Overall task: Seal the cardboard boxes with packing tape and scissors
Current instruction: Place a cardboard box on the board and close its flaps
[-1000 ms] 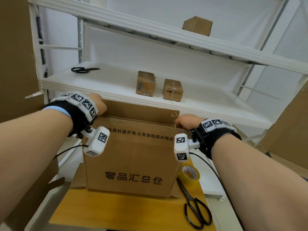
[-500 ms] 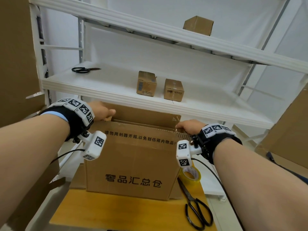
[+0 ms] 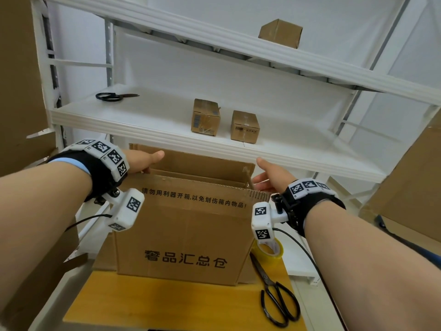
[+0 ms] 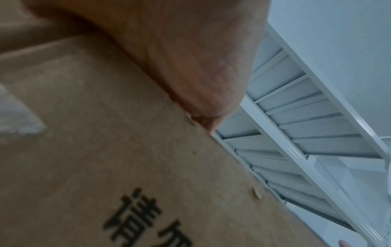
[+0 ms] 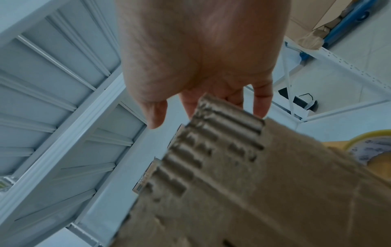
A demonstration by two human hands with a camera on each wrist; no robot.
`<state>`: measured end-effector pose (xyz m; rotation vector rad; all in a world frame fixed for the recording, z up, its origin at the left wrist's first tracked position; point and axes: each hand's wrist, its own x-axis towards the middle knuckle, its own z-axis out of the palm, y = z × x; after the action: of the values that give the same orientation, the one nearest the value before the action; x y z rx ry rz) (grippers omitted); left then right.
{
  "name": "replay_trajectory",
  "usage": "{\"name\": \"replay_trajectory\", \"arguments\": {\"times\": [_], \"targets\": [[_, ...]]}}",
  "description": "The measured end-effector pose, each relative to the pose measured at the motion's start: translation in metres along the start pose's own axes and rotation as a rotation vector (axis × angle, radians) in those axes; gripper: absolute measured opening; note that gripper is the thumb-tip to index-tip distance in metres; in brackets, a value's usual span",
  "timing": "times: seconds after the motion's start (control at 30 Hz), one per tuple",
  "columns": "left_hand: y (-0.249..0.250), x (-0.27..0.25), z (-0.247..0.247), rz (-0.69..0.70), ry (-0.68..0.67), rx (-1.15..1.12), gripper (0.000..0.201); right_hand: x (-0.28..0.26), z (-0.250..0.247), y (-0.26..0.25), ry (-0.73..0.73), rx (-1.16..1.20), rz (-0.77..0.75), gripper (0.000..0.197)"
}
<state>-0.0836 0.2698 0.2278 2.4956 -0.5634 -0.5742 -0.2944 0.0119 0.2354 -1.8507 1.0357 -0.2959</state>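
Your left hand (image 3: 140, 161) rests on the box (image 3: 183, 232) flap, its fingers hidden; the right hand (image 3: 272, 177) hovers, fingers spread. Fold both flaps flat before you take the tape (image 3: 270, 250).

You are standing over a large cardboard box (image 3: 183, 235) sitting on the orange worktop (image 3: 167, 304), its top flaps not yet closed. Your left hand (image 3: 143, 160) is resting at the box's upper left corner, thumb stretched along the rear flap; your right hand (image 3: 272, 175) is reaching at the upper right corner, fingers seemingly relaxed, though they are partly hidden. A yellow roll of packing tape (image 3: 270, 250) is lying just right of the box, with black scissors (image 3: 276, 299) in front of it. On the white shelf (image 3: 143, 123) behind, two small boxes (image 3: 205, 117) are standing side by side, and a second pair of scissors (image 3: 112, 96) is lying far left.
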Motion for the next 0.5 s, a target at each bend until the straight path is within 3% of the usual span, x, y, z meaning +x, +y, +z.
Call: {"name": "replay_trajectory", "arguments": {"times": [0.17,0.5], "targets": [[-0.0014,0.0017,-0.0001,0.004,0.001,-0.007,0.078,-0.0068,0.0059,-0.001,-0.072,-0.078,0.025,0.081],[-0.0003,-0.0025,-0.0016,0.014,-0.011,-0.013,0.075,0.0011,0.0072,0.0058,-0.079,-0.103,0.025,0.082]]}}
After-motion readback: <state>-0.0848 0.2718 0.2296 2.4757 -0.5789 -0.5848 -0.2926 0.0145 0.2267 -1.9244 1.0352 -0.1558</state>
